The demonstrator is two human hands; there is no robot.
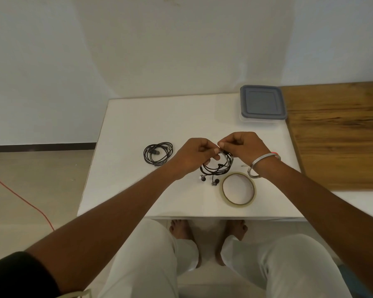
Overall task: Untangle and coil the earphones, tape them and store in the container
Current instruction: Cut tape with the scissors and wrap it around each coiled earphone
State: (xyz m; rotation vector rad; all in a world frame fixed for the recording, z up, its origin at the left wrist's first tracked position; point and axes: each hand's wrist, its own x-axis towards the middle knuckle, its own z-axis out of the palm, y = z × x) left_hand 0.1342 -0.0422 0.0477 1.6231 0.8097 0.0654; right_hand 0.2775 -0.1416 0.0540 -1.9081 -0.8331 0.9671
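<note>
Both hands are up over the middle of the white counter [138, 125], working one coil of black earphones [215, 168]. The left hand [190, 155] has its fingers curled in, thumb and forefinger pinching the top of the coil. The right hand [243, 147] comes in from the right, fingers also curled tight, pinching the same spot, where a pale strip, possibly tape, wraps the cable. The two thumbs nearly meet. The loop hangs down from that pinch toward the counter, and its earbuds [209, 180] lie on the surface just near of it.

Just right and near of the earbuds, a roll of clear tape [238, 189] lies flat. A metal bangle [261, 162] sits on the right wrist.

Off to the left, well apart from the hands, a second coil of earphones [157, 152] rests on the counter, wound and untouched.

At the far right corner stands the container [263, 104], a clear square box with its grey lid on. What is inside cannot be told. Right of it lies a wooden board [340, 136].
</note>
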